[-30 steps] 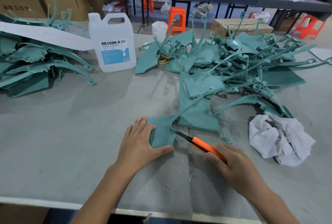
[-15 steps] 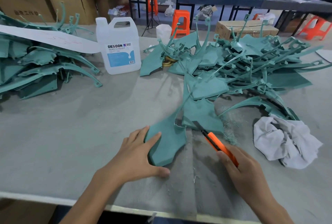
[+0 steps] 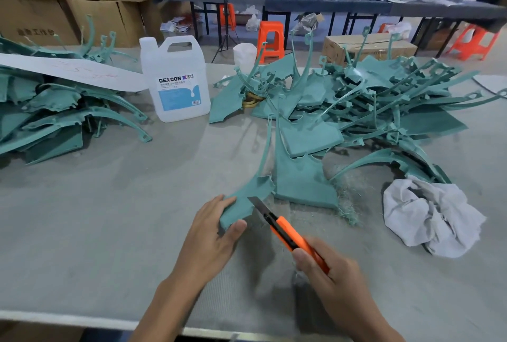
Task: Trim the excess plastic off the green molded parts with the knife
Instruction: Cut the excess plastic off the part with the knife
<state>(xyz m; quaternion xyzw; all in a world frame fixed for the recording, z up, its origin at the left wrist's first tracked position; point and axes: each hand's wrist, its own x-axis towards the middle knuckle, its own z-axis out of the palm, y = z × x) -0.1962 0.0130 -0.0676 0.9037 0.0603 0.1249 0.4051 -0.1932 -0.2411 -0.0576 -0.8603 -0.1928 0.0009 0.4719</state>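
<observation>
A green molded part (image 3: 248, 196) with a long thin arm rising toward the far pile lies near the table's front. My left hand (image 3: 211, 237) grips its near flat end, thumb under the edge and fingers on top. My right hand (image 3: 332, 278) holds an orange utility knife (image 3: 290, 234), whose bare blade tip rests against the part's right edge. Another flat green part (image 3: 300, 177) lies just to the right.
A big heap of green parts (image 3: 370, 100) fills the back right, another heap (image 3: 49, 111) the left. A white DEXCON jug (image 3: 177, 81) stands between them. A crumpled grey rag (image 3: 428, 215) and green shavings (image 3: 347, 210) lie right of the knife. The table edge (image 3: 82, 319) runs near.
My left hand has gone from pressing flat on the part to gripping its near end, lifted a little. The knife has swung in from the right onto the part's edge.
</observation>
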